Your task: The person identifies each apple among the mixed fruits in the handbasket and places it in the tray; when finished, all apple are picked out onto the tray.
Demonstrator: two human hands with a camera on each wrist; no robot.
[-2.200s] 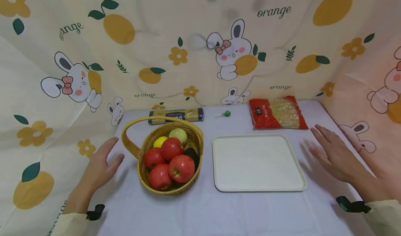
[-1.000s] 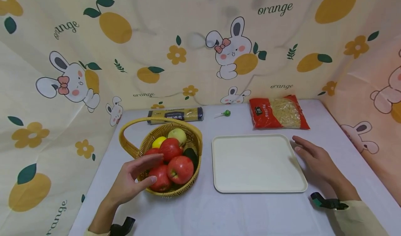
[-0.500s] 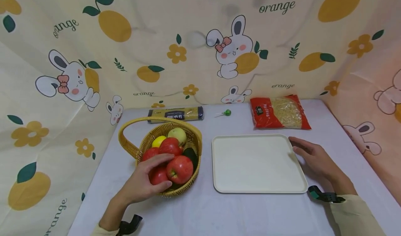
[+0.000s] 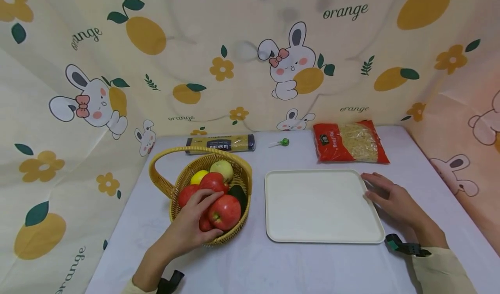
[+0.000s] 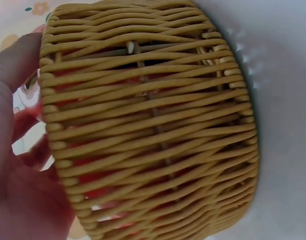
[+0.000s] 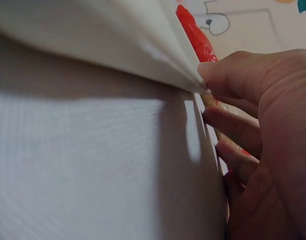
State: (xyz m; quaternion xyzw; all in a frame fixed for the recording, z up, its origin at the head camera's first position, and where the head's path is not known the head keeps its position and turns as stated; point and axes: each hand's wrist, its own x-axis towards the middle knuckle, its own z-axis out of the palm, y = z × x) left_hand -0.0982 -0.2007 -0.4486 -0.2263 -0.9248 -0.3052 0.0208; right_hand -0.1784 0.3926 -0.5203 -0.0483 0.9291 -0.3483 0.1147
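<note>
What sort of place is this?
Probably a small indoor workspace: a pale table holds a fruit basket and a tray, with bunny-print sheeting around its back and sides.

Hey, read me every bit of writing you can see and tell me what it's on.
"orange": on the backdrop, printed several times.
"la": on the gold packet; the rest of its lettering is too blurred.
Red bag: characters too small to read.
</note>
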